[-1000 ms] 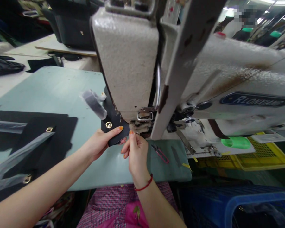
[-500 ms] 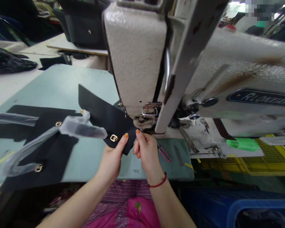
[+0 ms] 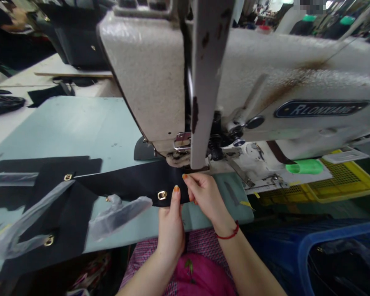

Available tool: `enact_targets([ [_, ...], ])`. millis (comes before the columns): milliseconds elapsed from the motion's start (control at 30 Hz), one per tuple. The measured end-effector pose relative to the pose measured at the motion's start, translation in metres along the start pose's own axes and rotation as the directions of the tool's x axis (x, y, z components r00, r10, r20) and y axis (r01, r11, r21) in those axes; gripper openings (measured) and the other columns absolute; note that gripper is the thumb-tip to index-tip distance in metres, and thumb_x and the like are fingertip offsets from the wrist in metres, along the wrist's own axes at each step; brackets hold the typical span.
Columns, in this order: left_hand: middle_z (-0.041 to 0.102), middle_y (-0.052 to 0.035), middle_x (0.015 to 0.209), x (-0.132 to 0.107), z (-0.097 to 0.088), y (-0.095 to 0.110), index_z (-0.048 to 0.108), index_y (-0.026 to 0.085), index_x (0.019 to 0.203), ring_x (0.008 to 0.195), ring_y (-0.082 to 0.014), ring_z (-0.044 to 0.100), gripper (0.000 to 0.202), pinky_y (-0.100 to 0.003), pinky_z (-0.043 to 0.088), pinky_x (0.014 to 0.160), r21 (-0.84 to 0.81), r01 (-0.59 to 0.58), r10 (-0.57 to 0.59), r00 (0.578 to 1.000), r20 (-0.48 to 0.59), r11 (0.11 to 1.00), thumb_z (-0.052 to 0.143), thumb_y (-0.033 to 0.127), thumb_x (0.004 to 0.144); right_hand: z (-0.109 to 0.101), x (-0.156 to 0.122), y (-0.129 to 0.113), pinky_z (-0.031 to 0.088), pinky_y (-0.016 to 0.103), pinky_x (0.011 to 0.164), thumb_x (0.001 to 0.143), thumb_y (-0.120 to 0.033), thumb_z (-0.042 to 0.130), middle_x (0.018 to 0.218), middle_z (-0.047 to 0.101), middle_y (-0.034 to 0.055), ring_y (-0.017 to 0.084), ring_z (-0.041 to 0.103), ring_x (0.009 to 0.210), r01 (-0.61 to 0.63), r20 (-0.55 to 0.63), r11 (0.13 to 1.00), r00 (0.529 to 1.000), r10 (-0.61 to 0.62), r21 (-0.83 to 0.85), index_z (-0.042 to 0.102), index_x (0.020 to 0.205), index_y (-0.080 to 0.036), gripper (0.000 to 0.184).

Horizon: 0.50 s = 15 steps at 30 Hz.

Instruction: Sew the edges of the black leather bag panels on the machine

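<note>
A black bag panel (image 3: pixel 135 181) with a gold buckle (image 3: pixel 162 195) and a plastic-wrapped strap (image 3: pixel 123 216) runs under the head of the sewing machine (image 3: pixel 151 82). My left hand (image 3: pixel 172 224) grips the panel's near edge, thumb on top beside the buckle, fingers hidden beneath. My right hand (image 3: pixel 205 193) pinches the panel's right end close to the presser foot, its fingertips closed together. The needle area is hidden behind the machine head. Left of this, another black panel (image 3: pixel 61 218) with gold buckles and a wrapped strap lies on the pale green table (image 3: pixel 89 119).
Behind the machine head lies a dark rounded piece (image 3: pixel 143 150). A blue bin (image 3: pixel 302 250) stands low at the right, below a yellow crate (image 3: pixel 351 181). A green tube (image 3: pixel 305 166) rests by the machine bed. At the back left stands a black bag (image 3: pixel 80 41).
The panel has swung round, its far end coming down and left to lie nearly level. Both hands have moved with it, still holding on. The camera view has shifted too.
</note>
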<state>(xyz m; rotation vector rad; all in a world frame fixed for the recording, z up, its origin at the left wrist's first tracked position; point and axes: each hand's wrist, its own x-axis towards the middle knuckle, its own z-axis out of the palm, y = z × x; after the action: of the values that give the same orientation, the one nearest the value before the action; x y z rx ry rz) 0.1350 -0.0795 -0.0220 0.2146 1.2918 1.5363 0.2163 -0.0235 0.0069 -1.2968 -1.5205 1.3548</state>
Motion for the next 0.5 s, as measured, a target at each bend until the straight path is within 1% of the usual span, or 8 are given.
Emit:
enact_targets([
  [67,0.074,-0.0104,0.103,-0.002,-0.009,0.0,0.07,0.015,0.106,0.106,-0.0242,0.066,0.043,-0.031,0.052,0.092,0.08,0.06,-0.065,0.996,0.055,0.995,0.066,0.05,0.081,-0.009,-0.01,0.01,0.038,0.019,0.047,0.096,-0.04,0.048,0.051,0.053,-0.0032,0.01,0.048,0.045,0.016,-0.072,0.997,0.997,-0.021,-0.074,0.065,0.079,-0.015,0.034],
  [167,0.075,-0.0124,0.102,-0.015,-0.036,0.011,0.074,0.016,0.099,0.099,-0.0268,0.068,0.043,-0.033,0.055,0.084,0.384,0.069,-0.175,0.953,0.247,0.921,0.059,0.053,0.085,-0.025,-0.028,0.04,0.049,0.027,0.067,0.095,-0.034,0.05,0.084,0.067,0.0063,0.017,0.063,0.074,0.044,-0.251,0.929,0.957,-0.144,-0.367,0.065,0.107,-0.014,0.028],
  [200,0.075,-0.0114,0.1,-0.022,-0.047,0.021,0.076,0.019,0.097,0.096,-0.0262,0.069,0.039,-0.033,0.056,0.083,0.505,0.011,-0.217,0.911,0.35,0.863,0.058,0.051,0.085,-0.031,-0.032,0.052,0.049,0.032,0.077,0.094,-0.031,0.052,0.095,0.067,0.0097,0.021,0.062,0.086,0.038,-0.275,0.857,0.939,-0.206,-0.514,0.065,0.109,-0.013,0.027],
  [267,0.077,-0.0067,0.094,-0.035,-0.066,0.053,0.077,0.026,0.095,0.087,-0.0227,0.071,0.027,-0.029,0.057,0.081,0.638,-0.232,-0.257,0.774,0.578,0.734,0.058,0.043,0.087,-0.04,-0.039,0.076,0.047,0.039,0.085,0.092,-0.029,0.055,0.104,0.065,0.0127,0.028,0.059,0.097,0.002,-0.247,0.665,0.928,-0.28,-0.747,0.066,0.109,-0.012,0.025],
  [367,0.076,0.0023,0.087,-0.03,-0.074,0.122,0.072,0.039,0.105,0.07,-0.0159,0.07,0.027,-0.023,0.057,0.063,0.515,-0.671,-0.013,0.602,0.798,0.533,0.053,0.029,0.09,-0.046,-0.041,0.101,0.047,0.04,0.082,0.093,-0.025,0.057,0.103,0.065,0.0118,0.028,0.058,0.095,-0.03,-0.17,0.422,0.94,-0.297,-0.906,0.067,0.109,-0.015,0.022],
  [400,0.076,0.0044,0.087,-0.019,-0.068,0.145,0.069,0.041,0.11,0.063,-0.0134,0.068,0.03,-0.021,0.056,0.059,0.489,-0.767,0.103,0.574,0.812,0.416,0.052,0.027,0.09,-0.047,-0.041,0.106,0.047,0.04,0.08,0.093,-0.024,0.056,0.103,0.065,0.0113,0.028,0.058,0.094,-0.025,-0.142,0.364,0.943,-0.301,-0.931,0.068,0.11,-0.016,0.021],
  [467,0.074,0.0042,0.085,0.017,-0.048,0.181,0.066,0.035,0.114,0.06,-0.0117,0.065,0.029,-0.021,0.053,0.055,0.506,-0.853,0.343,0.517,0.784,0.128,0.053,0.027,0.09,-0.049,-0.038,0.112,0.048,0.039,0.078,0.095,-0.022,0.053,0.102,0.065,0.0111,0.028,0.059,0.092,0.003,-0.089,0.28,0.944,-0.317,-0.96,0.068,0.109,-0.017,0.021],
  [500,0.074,0.0012,0.086,0.039,-0.035,0.192,0.068,0.027,0.113,0.066,-0.0131,0.067,0.026,-0.023,0.054,0.061,0.546,-0.838,0.323,0.515,0.794,-0.008,0.053,0.028,0.091,-0.051,-0.038,0.114,0.048,0.04,0.077,0.096,-0.02,0.05,0.101,0.066,0.0113,0.028,0.06,0.092,0.018,-0.07,0.26,0.942,-0.327,-0.965,0.068,0.107,-0.016,0.022],
])
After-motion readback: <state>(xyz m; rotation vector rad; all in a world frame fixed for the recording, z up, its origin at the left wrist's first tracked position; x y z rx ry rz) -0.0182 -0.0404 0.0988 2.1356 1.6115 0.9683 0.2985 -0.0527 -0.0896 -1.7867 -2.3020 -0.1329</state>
